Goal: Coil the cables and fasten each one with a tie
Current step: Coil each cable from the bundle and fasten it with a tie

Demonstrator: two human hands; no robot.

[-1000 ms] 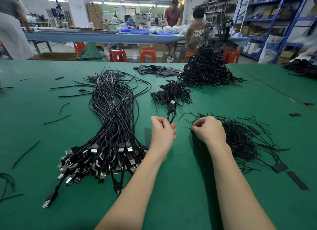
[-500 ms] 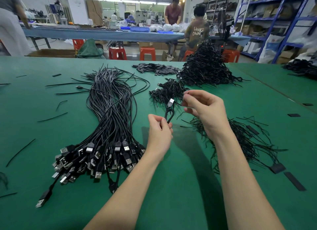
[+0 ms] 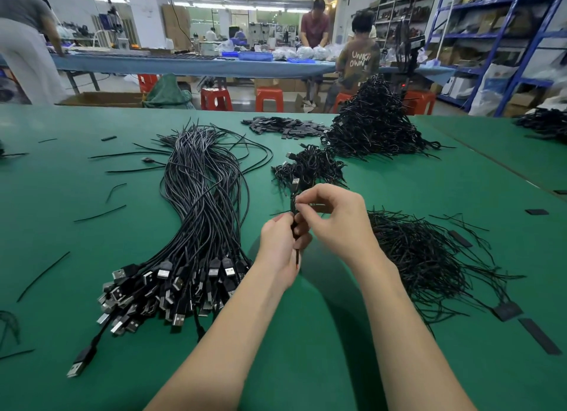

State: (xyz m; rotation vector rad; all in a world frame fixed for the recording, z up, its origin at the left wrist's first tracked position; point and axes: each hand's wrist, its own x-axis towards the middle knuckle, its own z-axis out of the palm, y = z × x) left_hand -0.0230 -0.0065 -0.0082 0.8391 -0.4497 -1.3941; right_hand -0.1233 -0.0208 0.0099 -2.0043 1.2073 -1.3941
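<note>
My left hand (image 3: 280, 245) grips a small coiled black USB cable (image 3: 294, 192) upright above the green table (image 3: 337, 334); its silver plug sticks up above my fingers. My right hand (image 3: 334, 220) meets it from the right, thumb and forefinger pinched on a thin black tie at the coil. A big bundle of uncoiled black cables (image 3: 196, 214) lies to the left, plugs toward me. Loose black ties (image 3: 429, 257) are heaped to the right.
A small pile of tied coils (image 3: 310, 168) lies just beyond my hands, with a tall heap of them (image 3: 374, 125) farther back and flat black strips (image 3: 285, 128) beside it. Stray ties dot the left of the table. People work at a blue bench behind.
My right hand left the tie heap, rose with a tie and came in against the coil in my left hand. My left hand stayed in place holding the coil.
</note>
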